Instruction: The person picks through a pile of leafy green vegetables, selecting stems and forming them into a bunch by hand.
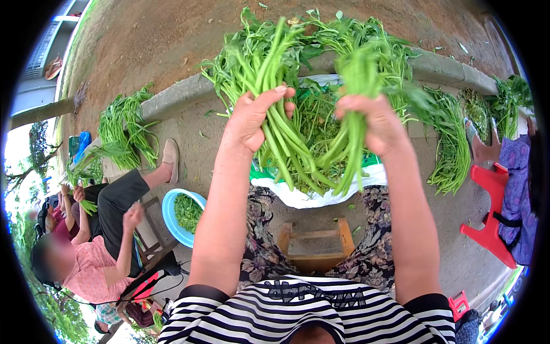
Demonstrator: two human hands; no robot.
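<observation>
Before me, my left hand (262, 114) is closed around a bunch of long green stems (285, 137), thumb on top, with leafy ends away from me. A second bunch of stems (354, 124), blurred at its top, is gripped in my right hand (369, 118). The lower ends of both bunches come close together between my forearms. Beneath them lies an open white and green sack (296, 195) holding loose greens (320, 114). Leafy stalks (240, 64) are heaped beyond the sack, against a concrete curb (434, 66).
A light-blue basin (168, 215) with leaves stands at my left, near a seated person (96, 266) handling greens. More stalks lie on the curb at left (124, 133) and on the pavement at right (453, 150). A red plastic stool (490, 206) is at far right; a wooden stool (316, 261) is below me.
</observation>
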